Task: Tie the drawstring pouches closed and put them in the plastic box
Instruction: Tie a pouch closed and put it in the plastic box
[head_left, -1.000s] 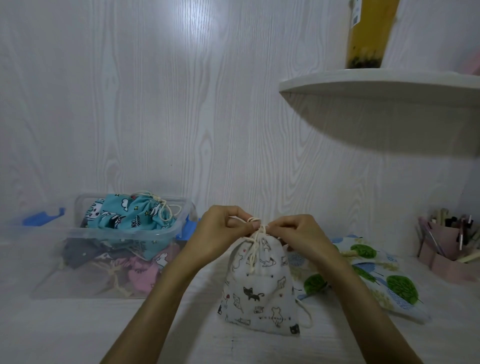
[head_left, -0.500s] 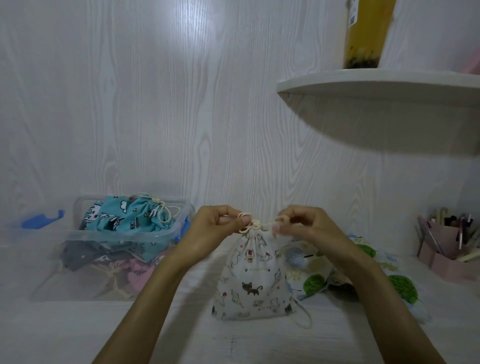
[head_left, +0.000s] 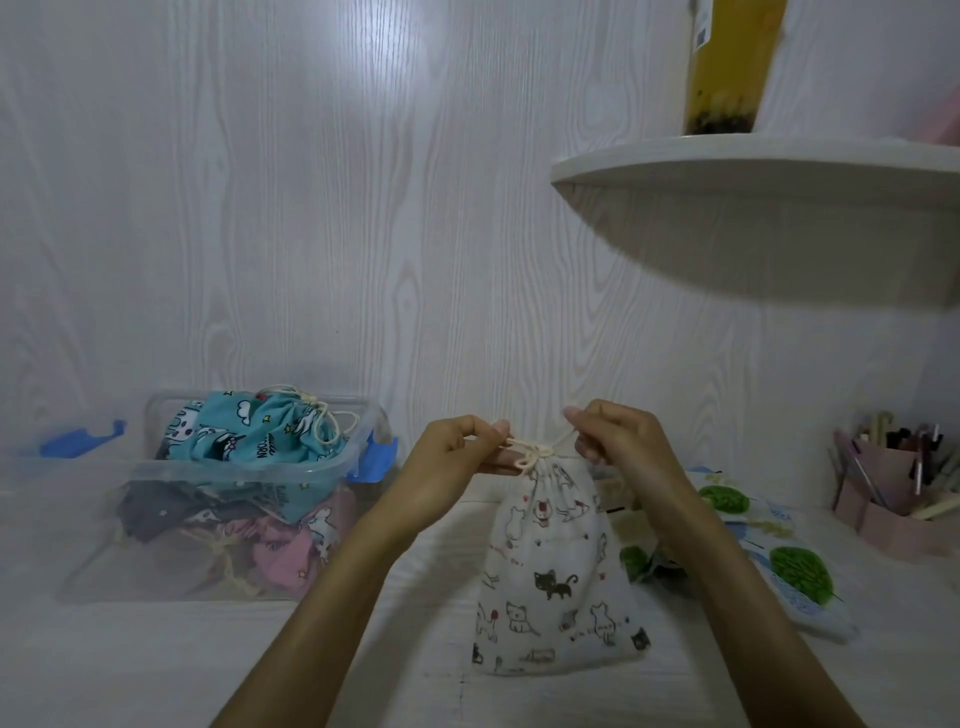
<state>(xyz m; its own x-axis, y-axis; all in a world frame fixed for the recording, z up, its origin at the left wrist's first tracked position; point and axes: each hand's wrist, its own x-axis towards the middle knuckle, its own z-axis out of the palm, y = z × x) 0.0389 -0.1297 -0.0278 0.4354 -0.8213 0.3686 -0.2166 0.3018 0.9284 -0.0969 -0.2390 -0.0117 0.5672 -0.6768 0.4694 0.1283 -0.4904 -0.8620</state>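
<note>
pouch (head_left: 550, 566): matt printed cloth | box (head_left: 156, 470): clear glossy plastic

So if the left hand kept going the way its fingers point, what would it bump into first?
Probably the right hand. The left hand points rightward along the cord above the cat pouch; depth is hard to judge.

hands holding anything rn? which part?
Both hands pinch the cord at the neck of the cat pouch: left hand on the left end, right hand on the right end.
</note>
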